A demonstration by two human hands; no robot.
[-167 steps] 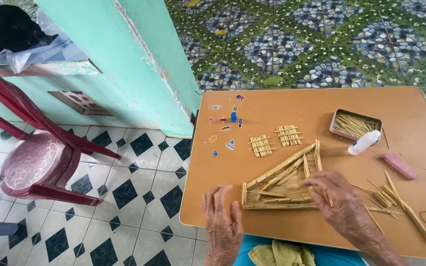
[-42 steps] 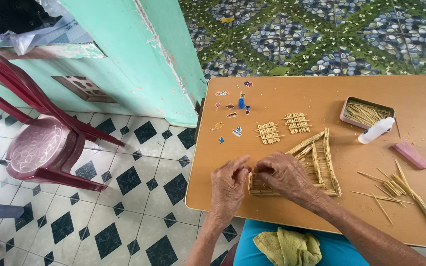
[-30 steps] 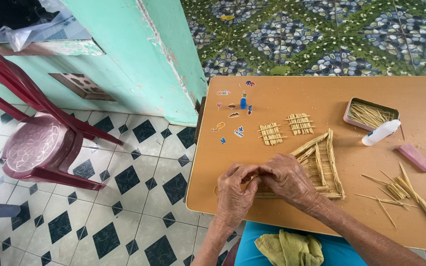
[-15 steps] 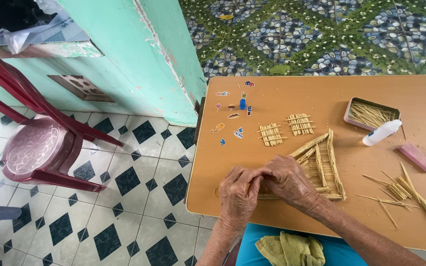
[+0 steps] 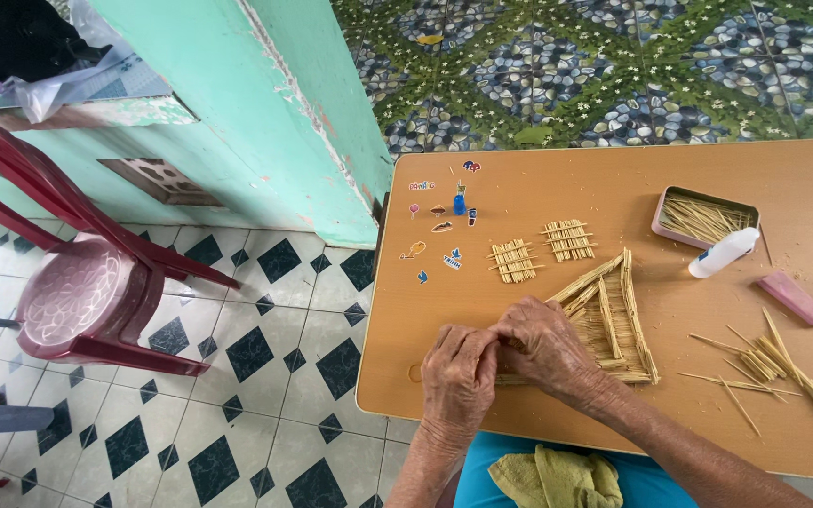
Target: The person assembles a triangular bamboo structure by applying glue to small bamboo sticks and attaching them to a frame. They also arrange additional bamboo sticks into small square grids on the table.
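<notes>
The table (image 5: 613,179) carries everything, so I start there: the big stick frame (image 5: 613,320) lies flat near the middle, just ahead of me, its long slanted sides and several cross sticks already in place. That looks like the bulk of the build done, I judge, though its near left corner is hidden under my hands, so I can't tell how that joint stands.

My right hand (image 5: 548,348) lies over that corner and my left hand (image 5: 458,372) presses in beside it, the two touching; both grips are closed, fingers pinched together on the frame's end sticks.

Two small panels (image 5: 543,252) sit finished beyond the frame, apart from it, not yet joined on.

Plenty remains to use: a tin (image 5: 703,218) of sticks at the far right and loose sticks (image 5: 764,362) scattered to my right. The glue bottle (image 5: 724,252) lies on its side against the tin, with a pink block (image 5: 792,298) near it.

Tiny stickers (image 5: 439,226) dot the far left of the table.
</notes>
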